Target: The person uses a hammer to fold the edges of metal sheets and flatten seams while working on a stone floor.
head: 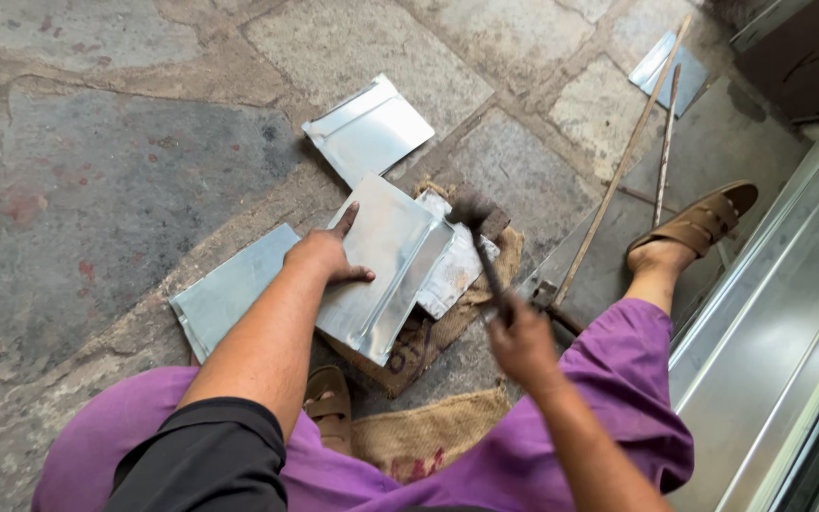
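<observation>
Above purple-clad knees, the right hand [521, 334] is gripping a blurred, mid-swing hammer [477, 230] in a closed fist, while the left hand [329, 254], fingers spread flat, is pinning a folded metal sheet [383, 265] steady on a block resting on sacking [433, 431] on the stone floor [97, 180].

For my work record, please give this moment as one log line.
left hand: flat on folded metal sheet | right hand: grips hammer, head blurred above sheet edge | sheet on block, stone floor

Around my work
Spare sheets [369, 128] lie on the stone floor [97, 171]; two sticks [661, 142] lean near my sandal [703, 223].
</observation>
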